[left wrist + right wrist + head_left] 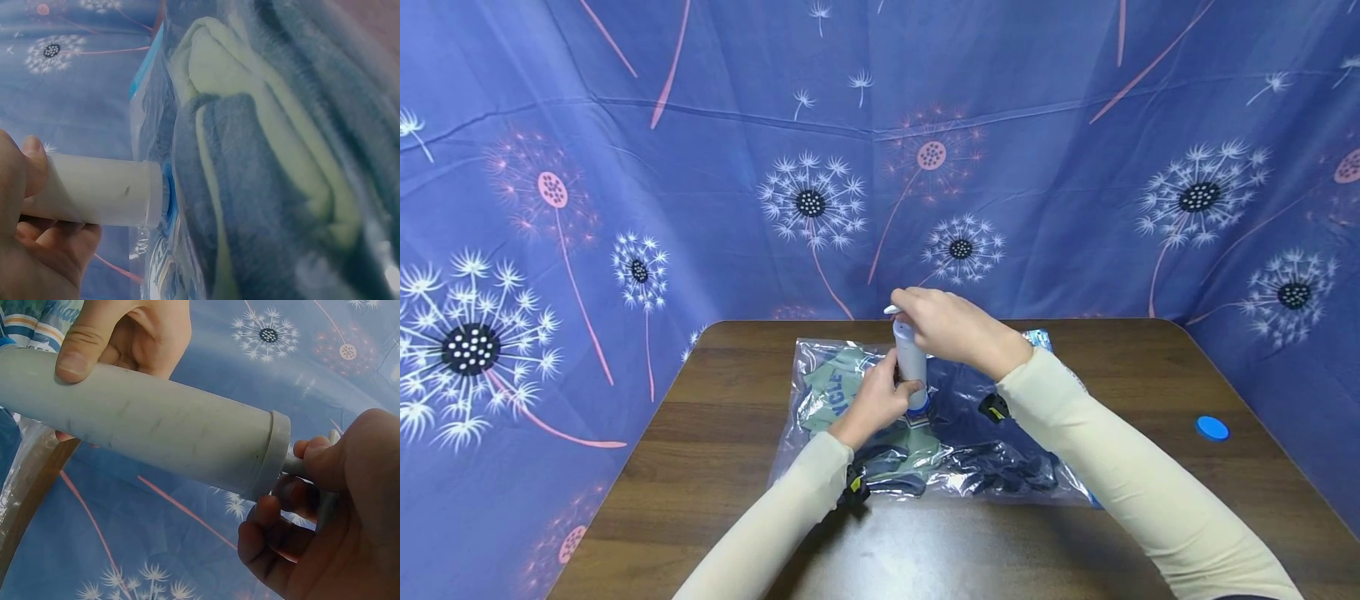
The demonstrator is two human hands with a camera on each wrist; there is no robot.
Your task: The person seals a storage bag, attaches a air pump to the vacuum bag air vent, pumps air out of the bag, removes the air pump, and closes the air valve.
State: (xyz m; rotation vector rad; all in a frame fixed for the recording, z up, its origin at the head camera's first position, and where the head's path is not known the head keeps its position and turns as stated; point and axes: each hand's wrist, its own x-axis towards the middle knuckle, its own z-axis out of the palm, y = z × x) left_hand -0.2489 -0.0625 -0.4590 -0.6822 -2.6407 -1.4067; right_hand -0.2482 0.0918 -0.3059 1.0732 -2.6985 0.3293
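A white hand pump [912,357] stands upright on the blue valve [168,194] of a clear plastic vacuum storage bag [808,354]. Folded clothes, green [838,387] and dark blue, lie inside the bag. Low on the pump's barrel, my left hand [880,396] grips it, with the thumb across the front in the right wrist view. My right hand [331,500] holds the pump's handle at the top, its fingers curled around it. A short length of the pump's rod shows between the cap and the right hand.
The bag lies flat on a brown wooden table [715,475]. Toward the right side of the table is a round blue cap [1212,428]. A blue cloth with dandelion prints [1045,183] hangs behind and beside the table.
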